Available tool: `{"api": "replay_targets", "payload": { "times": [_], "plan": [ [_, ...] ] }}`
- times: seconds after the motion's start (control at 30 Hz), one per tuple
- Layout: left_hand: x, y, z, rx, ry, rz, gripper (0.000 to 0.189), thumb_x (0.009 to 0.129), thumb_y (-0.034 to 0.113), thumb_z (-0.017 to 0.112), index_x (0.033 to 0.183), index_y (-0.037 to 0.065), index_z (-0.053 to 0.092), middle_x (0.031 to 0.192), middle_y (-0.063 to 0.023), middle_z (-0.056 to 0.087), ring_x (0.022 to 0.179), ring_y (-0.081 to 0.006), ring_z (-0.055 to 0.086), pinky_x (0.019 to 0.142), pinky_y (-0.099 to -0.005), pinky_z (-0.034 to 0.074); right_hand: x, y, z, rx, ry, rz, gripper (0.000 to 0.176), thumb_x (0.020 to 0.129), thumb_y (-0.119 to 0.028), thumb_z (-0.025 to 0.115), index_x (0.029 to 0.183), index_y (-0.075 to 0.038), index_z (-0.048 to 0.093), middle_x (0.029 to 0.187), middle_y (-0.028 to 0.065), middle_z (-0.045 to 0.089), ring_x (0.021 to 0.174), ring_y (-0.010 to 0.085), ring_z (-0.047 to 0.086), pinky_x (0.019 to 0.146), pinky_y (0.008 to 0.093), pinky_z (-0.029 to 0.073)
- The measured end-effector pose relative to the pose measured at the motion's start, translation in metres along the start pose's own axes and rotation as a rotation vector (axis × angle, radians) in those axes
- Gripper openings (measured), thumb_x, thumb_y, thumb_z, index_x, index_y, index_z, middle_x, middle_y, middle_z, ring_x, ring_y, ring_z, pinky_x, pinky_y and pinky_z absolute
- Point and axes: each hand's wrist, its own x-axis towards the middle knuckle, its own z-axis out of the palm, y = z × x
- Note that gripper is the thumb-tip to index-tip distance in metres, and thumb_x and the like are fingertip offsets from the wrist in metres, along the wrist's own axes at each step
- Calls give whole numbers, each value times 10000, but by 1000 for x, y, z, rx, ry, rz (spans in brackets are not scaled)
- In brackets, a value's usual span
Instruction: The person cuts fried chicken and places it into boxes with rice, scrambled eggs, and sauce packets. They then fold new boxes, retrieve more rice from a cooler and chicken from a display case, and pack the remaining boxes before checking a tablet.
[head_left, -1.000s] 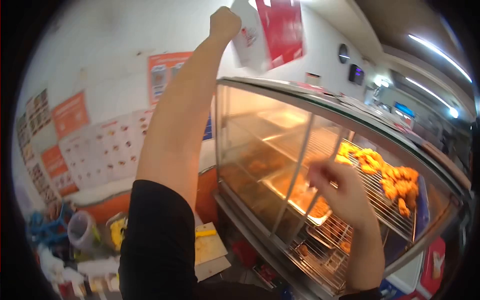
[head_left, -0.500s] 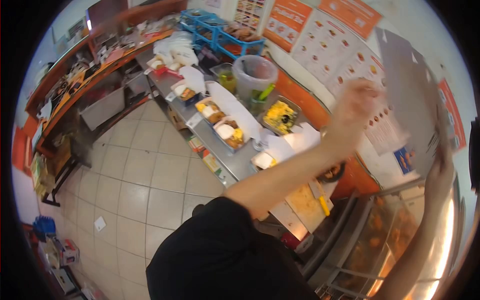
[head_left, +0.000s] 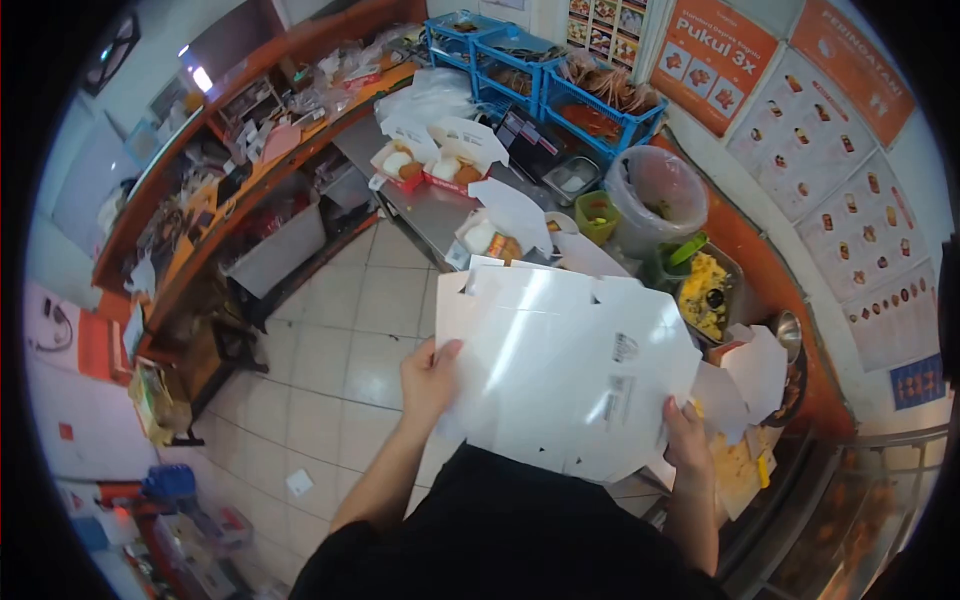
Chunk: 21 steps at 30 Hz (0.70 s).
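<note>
Holding a flat white cardboard box spread open above the counter, the left hand and right hand each pinch an edge.

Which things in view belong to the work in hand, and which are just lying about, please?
In hand: flat white carton, left hand, right hand.
Lying about: open meal boxes, blue crates, clear bin, green cup, wall posters.
</note>
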Motion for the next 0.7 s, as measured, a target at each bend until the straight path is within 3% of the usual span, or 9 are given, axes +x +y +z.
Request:
{"api": "replay_targets", "payload": {
  "times": [0.07, 0.13, 0.2, 0.27, 0.37, 0.53, 0.6, 0.67, 0.7],
  "plan": [
    [28, -16, -22, -48, 131, 111, 189, 980, 128, 691, 1096, -19, 713, 941, -42, 734, 805, -98, 648, 734, -255, 519, 38, -11, 35, 28, 9, 118, 506, 1024, -254, 637, 1411, 36, 490, 1298, 108, 624, 1199, 216, 587, 1021, 382, 484],
    [68, -13, -46, -108, 255, 218, 208, 991, 140, 683, 1116, -25, 699, 953, -44, 731, 798, -87, 636, 722, -250, 509, 76, -29, 57, -246, 253, -44, 497, 1048, -258, 599, 1428, 40, 479, 1309, 113, 635, 1204, 223, 594, 1023, 395, 486],
    [108, -2, -80, -297, 71, 127, 257, 1004, 153, 676, 1170, -44, 663, 961, -54, 729, 828, -103, 642, 719, -265, 513, 126, -35, 37, -85, 318, -235, 501, 1064, -256, 567, 1457, 31, 446, 1353, 127, 612, 1229, 245, 593, 1038, 412, 488],
    [141, -11, -112, -352, -78, -19, 367, 951, 90, 694, 1273, -57, 597, 1077, -112, 718, 944, -183, 683, 796, -304, 554, 176, -46, 18, 133, 557, -309, 500, 1080, -283, 531, 1467, 14, 428, 1400, 123, 584, 1242, 265, 595, 1056, 420, 486],
    [186, -6, -127, -791, -264, -259, 615, 790, 28, 622, 1385, -55, 492, 1273, -203, 633, 1131, -343, 669, 978, -422, 572, 251, -54, -14, 423, 565, -464, 503, 1084, -326, 516, 1475, -25, 424, 1439, 120, 550, 1274, 293, 574, 1067, 464, 484],
    [259, 11, -83, -593, -220, -430, 574, 805, 20, 565, 1367, -62, 486, 1252, -192, 627, 1134, -336, 654, 931, -460, 579, 334, -41, 0, 533, 532, -321, 477, 1092, -322, 489, 1474, -40, 436, 1444, 122, 541, 1274, 295, 554, 1036, 411, 470],
    [283, 19, -60, -466, 59, -356, 533, 817, 5, 557, 1344, -57, 508, 1233, -169, 636, 1119, -310, 648, 923, -446, 558, 316, -26, 50, 103, 1012, -284, 520, 1067, -284, 518, 1509, -50, 376, 1506, 141, 442, 1350, 270, 454, 1084, 412, 412],
    [318, 22, -53, -494, 68, -316, 489, 872, 56, 506, 1351, -38, 509, 1256, -166, 618, 1138, -290, 629, 952, -424, 529, 298, 23, 72, -479, 1046, -344, 588, 1032, -286, 548, 1527, -46, 342, 1506, 149, 417, 1337, 260, 445, 1081, 414, 397],
    [341, 10, -58, -598, -48, -342, 481, 924, 104, 488, 1390, -16, 481, 1301, -153, 595, 1182, -278, 604, 991, -409, 506, 294, 17, 116, -574, 778, -358, 652, 1023, -303, 562, 1561, -51, 293, 1523, 162, 404, 1362, 265, 433, 1091, 421, 388]
  ]
}}
